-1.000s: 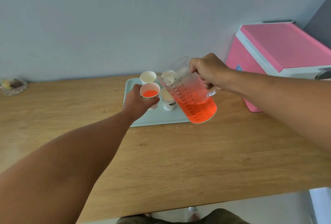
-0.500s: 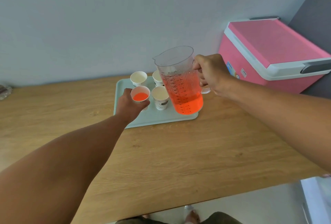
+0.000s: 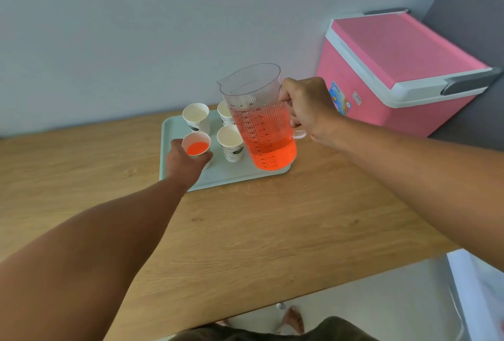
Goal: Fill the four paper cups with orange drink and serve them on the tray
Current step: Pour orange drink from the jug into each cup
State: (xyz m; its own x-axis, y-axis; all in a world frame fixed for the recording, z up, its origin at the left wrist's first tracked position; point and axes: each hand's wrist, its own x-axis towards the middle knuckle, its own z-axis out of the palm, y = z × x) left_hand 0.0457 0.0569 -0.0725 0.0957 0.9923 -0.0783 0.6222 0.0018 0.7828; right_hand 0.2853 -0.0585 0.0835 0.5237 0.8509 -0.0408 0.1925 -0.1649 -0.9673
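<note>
One of the four paper cups holds orange drink so far: the filled cup [image 3: 196, 147], at the near left of the pale tray [image 3: 174, 125], with the left hand [image 3: 185, 162] curled round its lower wall. The other three look empty: the near-right cup [image 3: 231, 143], the far-left cup [image 3: 195, 116] and the far-right cup [image 3: 225, 114], half hidden behind the jug [image 3: 260, 119]. The right hand [image 3: 306, 106] grips the jug's handle and holds it upright over the tray's right side, spout pointing left, drink a little over half way up.

The step in hand appears to be setting the filled cup down and moving on to the next. It would pay to seat that cup flat on the tray before letting go, then steady the near-right cup low on its wall, since an empty paper cup tips easily. Bring the spout close over the rim and tilt slowly; a jug this full may rush out. The tray sits on the wooden worktop [image 3: 259, 226], and a pink cooler [image 3: 403, 68] stands to the far right.
</note>
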